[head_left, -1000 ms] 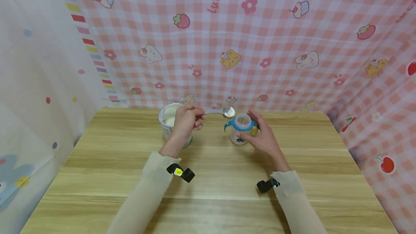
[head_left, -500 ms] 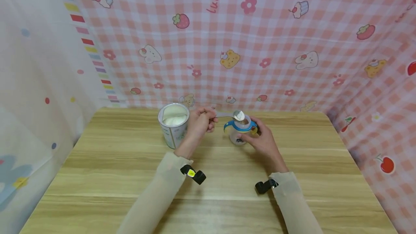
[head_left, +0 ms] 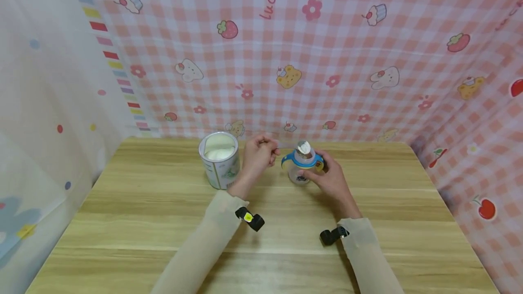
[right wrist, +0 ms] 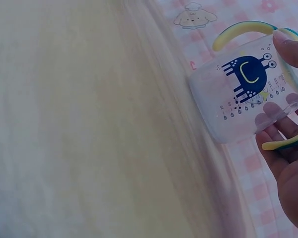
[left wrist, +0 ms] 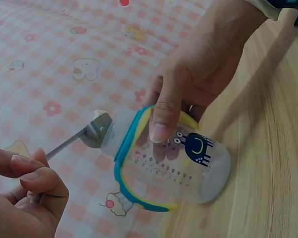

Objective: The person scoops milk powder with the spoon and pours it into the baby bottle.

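A clear baby bottle (left wrist: 208, 183) with a blue-and-yellow two-handled collar and a dark cartoon print stands uncapped on the table. My right hand (head_left: 333, 179) grips it from the right, thumb in front and fingers behind. My left hand (head_left: 258, 158) pinches the handle of a metal spoon (left wrist: 69, 143). The spoon's bowl, heaped with white powder (head_left: 304, 148), is over the bottle's mouth, touching or very near the rim. Left of my left hand is an open tin (head_left: 222, 171) with pale powder inside and its foil seal partly peeled back.
The wooden table (head_left: 135, 221) runs up to a pink checked cloth (head_left: 245, 58) hanging behind it. Another printed cloth (head_left: 45, 103) hangs on the left, and checked cloth continues down the right side.
My left hand has moved right, away from the tin, carrying the spoon of powder from beside the bottle to over its mouth. My right hand stays on the bottle.
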A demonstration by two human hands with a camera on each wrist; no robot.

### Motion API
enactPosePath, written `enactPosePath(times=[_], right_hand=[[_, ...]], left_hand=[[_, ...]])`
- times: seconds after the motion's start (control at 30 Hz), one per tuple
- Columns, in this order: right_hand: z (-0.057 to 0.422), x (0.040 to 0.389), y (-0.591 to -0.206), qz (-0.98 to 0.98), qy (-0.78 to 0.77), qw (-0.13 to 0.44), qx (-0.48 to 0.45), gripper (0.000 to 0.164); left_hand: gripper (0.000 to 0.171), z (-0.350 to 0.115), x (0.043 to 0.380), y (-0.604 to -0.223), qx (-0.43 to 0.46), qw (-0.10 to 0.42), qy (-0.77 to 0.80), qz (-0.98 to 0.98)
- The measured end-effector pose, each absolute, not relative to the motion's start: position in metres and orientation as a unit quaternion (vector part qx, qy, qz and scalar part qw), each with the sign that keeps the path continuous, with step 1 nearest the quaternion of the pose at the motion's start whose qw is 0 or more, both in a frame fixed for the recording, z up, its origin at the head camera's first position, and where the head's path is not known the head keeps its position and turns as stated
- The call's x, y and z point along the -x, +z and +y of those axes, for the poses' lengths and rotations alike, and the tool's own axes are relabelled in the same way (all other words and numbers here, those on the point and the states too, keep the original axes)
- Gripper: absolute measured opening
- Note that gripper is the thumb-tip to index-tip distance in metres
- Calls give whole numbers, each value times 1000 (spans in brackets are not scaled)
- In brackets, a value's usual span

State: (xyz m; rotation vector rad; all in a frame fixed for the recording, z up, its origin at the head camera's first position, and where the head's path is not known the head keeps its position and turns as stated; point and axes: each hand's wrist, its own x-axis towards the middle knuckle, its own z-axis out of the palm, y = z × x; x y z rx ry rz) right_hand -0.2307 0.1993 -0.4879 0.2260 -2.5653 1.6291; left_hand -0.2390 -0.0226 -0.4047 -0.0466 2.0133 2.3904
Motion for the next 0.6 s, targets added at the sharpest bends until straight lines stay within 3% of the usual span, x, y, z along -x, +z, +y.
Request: enactPosePath(times=[0.13,0.6], right_hand=[[200,231,-490,-839,536,45,-76,72],[199,233,-491,-838,537,45,-81,72]], left_hand=[[3,-20,240,-409,0,-10,761,648],[8,-22,240,-419,-152,-113,620,762]])
